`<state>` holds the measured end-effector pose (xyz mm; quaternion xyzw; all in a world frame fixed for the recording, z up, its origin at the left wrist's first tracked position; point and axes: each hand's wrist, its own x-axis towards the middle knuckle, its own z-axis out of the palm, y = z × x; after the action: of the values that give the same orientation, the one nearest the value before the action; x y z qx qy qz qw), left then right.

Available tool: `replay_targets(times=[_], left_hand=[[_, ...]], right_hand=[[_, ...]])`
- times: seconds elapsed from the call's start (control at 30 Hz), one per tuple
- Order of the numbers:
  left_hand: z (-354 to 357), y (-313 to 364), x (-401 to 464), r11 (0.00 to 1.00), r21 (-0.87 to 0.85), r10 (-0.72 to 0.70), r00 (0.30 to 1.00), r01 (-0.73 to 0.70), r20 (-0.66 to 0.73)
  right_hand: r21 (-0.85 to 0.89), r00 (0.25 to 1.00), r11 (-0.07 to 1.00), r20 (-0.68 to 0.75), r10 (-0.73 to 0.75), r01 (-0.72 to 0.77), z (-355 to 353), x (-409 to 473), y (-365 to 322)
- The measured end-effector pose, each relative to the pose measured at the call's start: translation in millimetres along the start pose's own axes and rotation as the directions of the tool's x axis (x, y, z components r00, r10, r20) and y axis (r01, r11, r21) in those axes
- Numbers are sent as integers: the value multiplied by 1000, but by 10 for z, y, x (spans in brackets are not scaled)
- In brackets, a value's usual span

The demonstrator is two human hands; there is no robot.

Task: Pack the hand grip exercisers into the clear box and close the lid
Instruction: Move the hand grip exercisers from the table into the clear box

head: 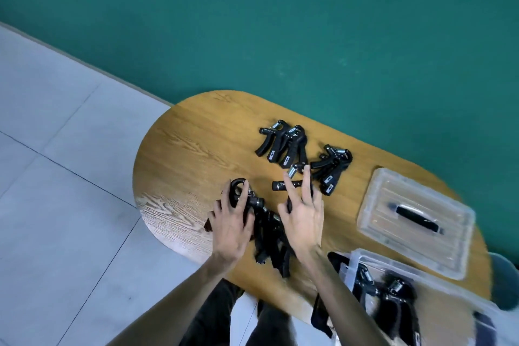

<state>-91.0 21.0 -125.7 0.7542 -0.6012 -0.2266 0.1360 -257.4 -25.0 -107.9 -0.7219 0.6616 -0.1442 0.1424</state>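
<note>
Black hand grip exercisers with steel springs lie in groups on the oval wooden table (191, 149). One cluster (282, 146) sits at the back, another (332, 168) to its right. A single exerciser (280, 185) lies under the spread fingers of my right hand (303, 216), which hovers open over it. My left hand (230, 222) rests with straight fingers on a near pile (269, 236), touching its ring-shaped end. The clear box (352, 264) stands at the near right with several exercisers (393, 295) inside. Its lid (393, 191) lies flat beside it, black handle up.
A green wall runs behind the table. Grey floor tiles (56, 177) lie to the left. The table's near edge is close to my legs. A dark green round object (505, 281) shows past the table's right end.
</note>
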Motion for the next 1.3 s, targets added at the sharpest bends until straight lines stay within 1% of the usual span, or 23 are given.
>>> replay_targets(times=[0.13,0.2,0.33,0.43,0.57,0.7,0.87,1.07,1.17,1.3], left_hand=[[81,559,-230,999,46,-30,1000,30,-9],[153,825,-371,998,58,-18,1000,18,-2],[365,1290,-650,997,66,42,999,-43,21],[536,1591,-850,994,49,98,994,-101,47],[734,1897,-1143,976,33,212,973,-215,87],[924,2070,-1407,963,21,264,955,-269,136],[1151,2224,-1636,943,-27,332,927,-332,174],[1481,2292,-1801,921,-20,384,902,-388,197],[1623,2324,-1856,935,-21,348,906,-353,239],[1872,2285,-1874,958,64,251,926,-279,281]], right_hand=[[-10,998,998,-15,68,-68,-413,-402,310],[-3,995,995,-19,102,-102,-576,-599,507],[2,984,985,-32,175,-175,-835,-930,884],[34,967,970,-80,242,-240,-1005,-1198,1142],[48,944,950,-110,311,-308,-1161,-1610,1504],[101,912,917,-108,396,-386,-1196,-1991,1765],[161,907,907,-106,408,-389,-1210,-2334,2097],[179,898,894,-88,431,-412,-1092,-2539,2449],[197,897,885,-49,439,-422,-987,-2579,2601],[182,899,881,53,436,-438,-798,-2584,2787]])
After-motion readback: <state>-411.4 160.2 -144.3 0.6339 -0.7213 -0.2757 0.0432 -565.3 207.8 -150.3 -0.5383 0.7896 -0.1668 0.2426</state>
